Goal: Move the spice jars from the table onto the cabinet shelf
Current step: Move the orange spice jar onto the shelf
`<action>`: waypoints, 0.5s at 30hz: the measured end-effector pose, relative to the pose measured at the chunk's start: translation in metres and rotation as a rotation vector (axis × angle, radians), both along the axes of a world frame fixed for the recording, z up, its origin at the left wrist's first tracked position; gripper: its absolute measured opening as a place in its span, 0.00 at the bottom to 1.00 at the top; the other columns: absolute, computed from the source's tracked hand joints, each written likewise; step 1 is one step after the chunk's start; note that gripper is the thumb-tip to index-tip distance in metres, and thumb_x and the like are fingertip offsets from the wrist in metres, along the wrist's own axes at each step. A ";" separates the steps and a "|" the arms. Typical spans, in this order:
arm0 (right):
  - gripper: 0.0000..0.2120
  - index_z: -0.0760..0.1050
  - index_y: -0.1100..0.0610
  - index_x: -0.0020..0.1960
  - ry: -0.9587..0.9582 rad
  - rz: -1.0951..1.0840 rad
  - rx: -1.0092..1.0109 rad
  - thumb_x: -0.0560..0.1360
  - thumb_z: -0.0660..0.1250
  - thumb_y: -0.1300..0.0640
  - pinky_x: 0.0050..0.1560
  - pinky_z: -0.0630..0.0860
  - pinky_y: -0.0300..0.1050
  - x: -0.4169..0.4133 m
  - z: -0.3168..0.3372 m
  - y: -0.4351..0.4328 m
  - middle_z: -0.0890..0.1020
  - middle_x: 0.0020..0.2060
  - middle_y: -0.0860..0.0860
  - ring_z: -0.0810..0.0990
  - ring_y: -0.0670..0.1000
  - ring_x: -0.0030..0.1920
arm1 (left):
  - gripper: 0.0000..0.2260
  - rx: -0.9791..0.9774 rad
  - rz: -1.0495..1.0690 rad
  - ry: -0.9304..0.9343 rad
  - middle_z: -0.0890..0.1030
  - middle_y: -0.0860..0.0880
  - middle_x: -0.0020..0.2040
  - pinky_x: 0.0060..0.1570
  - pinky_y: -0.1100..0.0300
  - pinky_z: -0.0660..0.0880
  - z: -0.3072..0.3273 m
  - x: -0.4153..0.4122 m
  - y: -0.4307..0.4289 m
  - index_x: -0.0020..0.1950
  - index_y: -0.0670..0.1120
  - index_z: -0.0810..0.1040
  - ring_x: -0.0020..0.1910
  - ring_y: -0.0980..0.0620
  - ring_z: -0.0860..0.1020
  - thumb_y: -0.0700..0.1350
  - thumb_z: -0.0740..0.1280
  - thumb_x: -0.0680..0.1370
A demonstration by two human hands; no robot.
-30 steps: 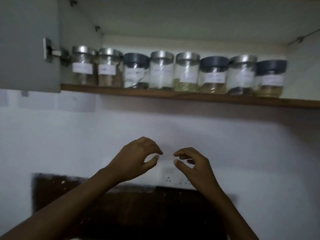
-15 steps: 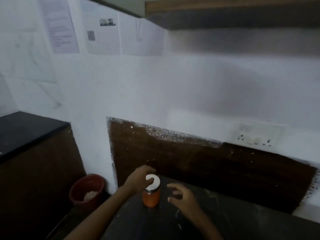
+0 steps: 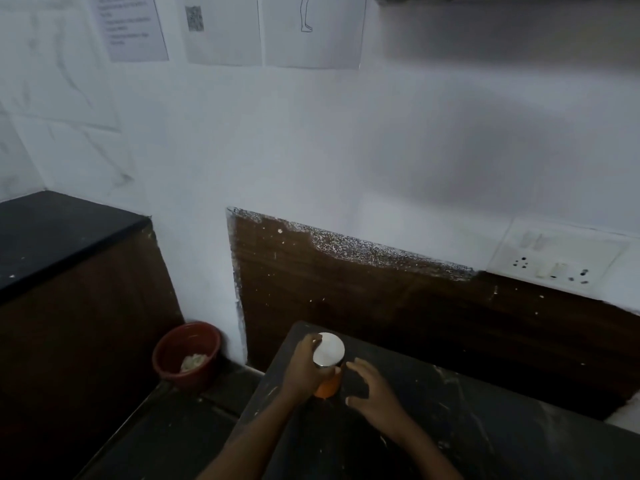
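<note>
Right now the left hand [image 3: 300, 370] is wrapped around an orange spice jar [image 3: 327, 382] with a white lid [image 3: 328, 349], holding it by its left side. The right hand [image 3: 372, 393] is open wide just beside the jar on its right, and I cannot tell if it touches. The jar stands upright near the back left corner of the dark table [image 3: 467, 427]. A red bucket [image 3: 187, 353] sits on the floor to the left, by the white wall [image 3: 311, 150]
</note>
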State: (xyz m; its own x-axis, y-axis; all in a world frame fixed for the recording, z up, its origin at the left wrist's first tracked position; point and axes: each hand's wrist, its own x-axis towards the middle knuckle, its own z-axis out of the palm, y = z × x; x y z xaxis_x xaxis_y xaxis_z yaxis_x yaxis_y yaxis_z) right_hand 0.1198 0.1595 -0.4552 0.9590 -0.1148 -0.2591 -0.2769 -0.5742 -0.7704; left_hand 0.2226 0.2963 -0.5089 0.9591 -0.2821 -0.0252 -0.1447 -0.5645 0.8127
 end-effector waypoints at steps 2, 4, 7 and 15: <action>0.31 0.61 0.45 0.71 -0.003 -0.007 -0.013 0.72 0.68 0.60 0.73 0.59 0.48 0.000 0.002 -0.003 0.56 0.74 0.45 0.54 0.48 0.74 | 0.33 0.001 0.020 -0.034 0.69 0.50 0.68 0.61 0.61 0.66 -0.001 -0.002 -0.001 0.69 0.48 0.66 0.66 0.52 0.68 0.51 0.75 0.68; 0.31 0.61 0.46 0.72 -0.025 -0.012 -0.033 0.72 0.68 0.60 0.73 0.59 0.49 -0.003 0.006 -0.008 0.56 0.74 0.46 0.54 0.48 0.74 | 0.32 -0.025 0.021 -0.048 0.70 0.51 0.67 0.61 0.60 0.67 -0.001 -0.007 0.000 0.68 0.49 0.67 0.65 0.52 0.68 0.50 0.76 0.67; 0.31 0.60 0.47 0.72 -0.064 -0.022 -0.032 0.73 0.68 0.60 0.73 0.59 0.49 -0.008 0.013 -0.017 0.56 0.74 0.47 0.54 0.49 0.74 | 0.29 -0.069 -0.033 -0.077 0.73 0.52 0.62 0.58 0.57 0.73 0.011 -0.015 0.000 0.63 0.53 0.69 0.62 0.53 0.71 0.53 0.76 0.66; 0.45 0.47 0.37 0.71 -0.175 0.064 0.089 0.68 0.73 0.58 0.65 0.70 0.52 -0.053 0.052 -0.038 0.48 0.75 0.44 0.61 0.50 0.70 | 0.22 -0.171 -0.247 -0.118 0.75 0.58 0.55 0.52 0.58 0.77 0.088 -0.054 -0.012 0.59 0.53 0.71 0.54 0.59 0.76 0.59 0.71 0.70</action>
State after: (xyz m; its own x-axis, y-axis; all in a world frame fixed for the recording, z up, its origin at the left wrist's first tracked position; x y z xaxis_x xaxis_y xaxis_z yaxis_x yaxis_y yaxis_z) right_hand 0.0667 0.1216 -0.4036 0.9949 -0.0357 -0.0941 -0.0991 -0.5136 -0.8523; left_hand 0.1687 0.2842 -0.4210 0.8546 -0.4972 0.1498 -0.3591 -0.3575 0.8621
